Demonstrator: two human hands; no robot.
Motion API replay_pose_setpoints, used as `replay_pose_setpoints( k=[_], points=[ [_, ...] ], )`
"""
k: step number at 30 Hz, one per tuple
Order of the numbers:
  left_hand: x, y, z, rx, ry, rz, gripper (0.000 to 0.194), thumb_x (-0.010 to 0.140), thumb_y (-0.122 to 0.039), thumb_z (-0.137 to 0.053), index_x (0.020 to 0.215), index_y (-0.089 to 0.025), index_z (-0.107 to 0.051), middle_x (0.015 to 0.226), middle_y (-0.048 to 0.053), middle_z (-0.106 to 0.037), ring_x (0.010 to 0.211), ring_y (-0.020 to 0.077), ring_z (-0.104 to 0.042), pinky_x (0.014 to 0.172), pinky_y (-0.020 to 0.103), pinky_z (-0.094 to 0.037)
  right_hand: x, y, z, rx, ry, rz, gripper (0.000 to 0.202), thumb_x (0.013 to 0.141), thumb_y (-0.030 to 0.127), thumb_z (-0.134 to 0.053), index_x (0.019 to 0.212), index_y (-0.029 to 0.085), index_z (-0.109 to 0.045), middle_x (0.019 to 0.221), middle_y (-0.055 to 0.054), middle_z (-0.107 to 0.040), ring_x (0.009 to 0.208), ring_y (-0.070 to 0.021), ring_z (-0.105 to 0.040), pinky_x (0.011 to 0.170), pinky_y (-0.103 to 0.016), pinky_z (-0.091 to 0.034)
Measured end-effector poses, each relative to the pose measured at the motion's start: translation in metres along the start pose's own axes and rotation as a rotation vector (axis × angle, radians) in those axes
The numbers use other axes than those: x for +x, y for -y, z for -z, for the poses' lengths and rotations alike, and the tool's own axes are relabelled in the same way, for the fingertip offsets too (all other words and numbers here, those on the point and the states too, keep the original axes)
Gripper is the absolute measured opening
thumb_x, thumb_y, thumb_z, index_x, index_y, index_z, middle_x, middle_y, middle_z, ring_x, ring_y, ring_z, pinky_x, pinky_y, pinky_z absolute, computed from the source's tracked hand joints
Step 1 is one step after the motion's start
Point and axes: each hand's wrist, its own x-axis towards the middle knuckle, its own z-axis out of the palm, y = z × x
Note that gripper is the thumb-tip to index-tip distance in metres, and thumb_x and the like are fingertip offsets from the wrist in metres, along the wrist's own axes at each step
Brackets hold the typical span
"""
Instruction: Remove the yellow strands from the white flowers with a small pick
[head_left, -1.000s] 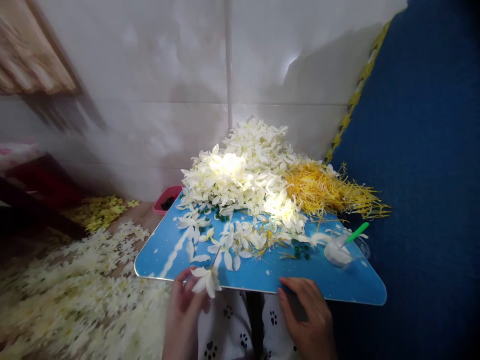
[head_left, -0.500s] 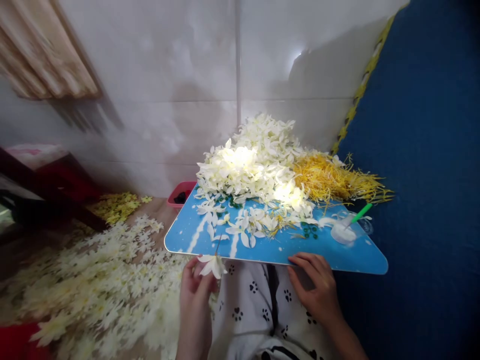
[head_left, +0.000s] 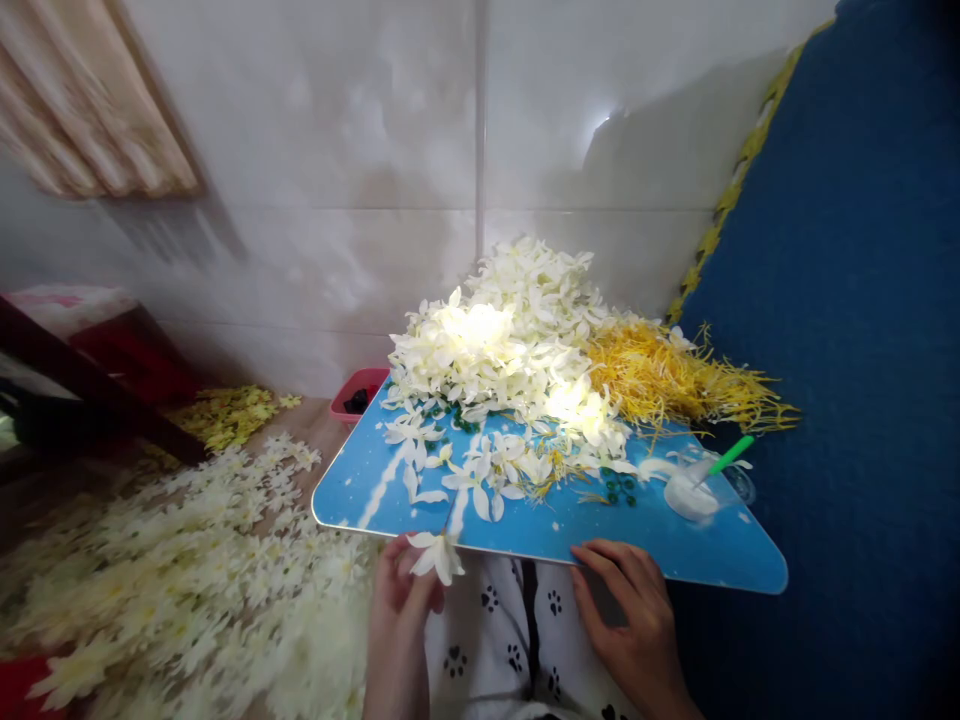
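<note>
Between the fingers and thumb of my left hand [head_left: 405, 600] is a white flower [head_left: 438, 557], with a thin stem or wire pointing up over the board's front edge. My right hand [head_left: 630, 610] rests its fingertips on the front edge of the blue board [head_left: 517, 530], its fingers and thumb apart and nothing visible in it. White petals and blossoms [head_left: 525, 310] form a heap on the board. Beside it on the right lies a pile of yellow strands [head_left: 667, 375]. Small green rings [head_left: 620, 487] sit near the front.
A clear cup of white paste [head_left: 691, 495] with a green stick [head_left: 729, 456] stands at the board's right. A pink basin [head_left: 356, 397] is behind its left corner. White flowers [head_left: 187, 570] and yellow flowers [head_left: 232, 415] cover the floor at left. A tiled wall [head_left: 300, 250] rises behind.
The view has shifted slightly, so the board and both hands appear a little lower. My left hand still holds the white flower, and my right hand stays at the board's edge.
</note>
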Motion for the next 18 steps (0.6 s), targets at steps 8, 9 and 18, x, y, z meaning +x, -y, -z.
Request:
replay_pose_setpoints(
  k=[8,9,18],
  points=[
    [0.004,0.003,-0.022,-0.014,0.088,-0.025,0.057,0.058,-0.034,-0.088,0.104,-0.023,-0.055,0.076,-0.001,-0.071,0.054,0.0111,-0.058,0.054,0.021,-0.046,0.005,-0.004,0.002,-0.008,0.002,0.050,0.018,0.085,0.011,-0.065,0.102,0.015,-0.068,0.092,-0.010,-0.067,0.086,-0.0228,-0.061,0.080,-0.038,-0.045],
    [0.004,0.003,-0.024,-0.007,0.099,-0.030,0.058,0.058,-0.035,-0.088,0.104,-0.023,-0.055,0.077,0.000,-0.071,0.056,0.0125,-0.060,0.054,0.022,-0.046,0.006,-0.005,0.004,-0.003,0.002,0.056,0.018,0.084,0.011,-0.066,0.101,0.015,-0.069,0.091,-0.009,-0.068,0.085,-0.0226,-0.062,0.080,-0.037,-0.045],
    [-0.019,0.014,-0.039,-0.031,0.278,-0.032,0.053,0.062,-0.041,-0.087,0.104,-0.025,-0.060,0.076,-0.001,-0.068,0.064,0.0143,-0.063,0.061,0.021,-0.047,0.037,0.021,0.006,0.689,0.164,-0.305,0.023,0.085,0.020,-0.065,0.107,0.027,-0.068,0.094,-0.004,-0.070,0.076,-0.0177,-0.068,0.065,-0.026,-0.056]
  ],
)
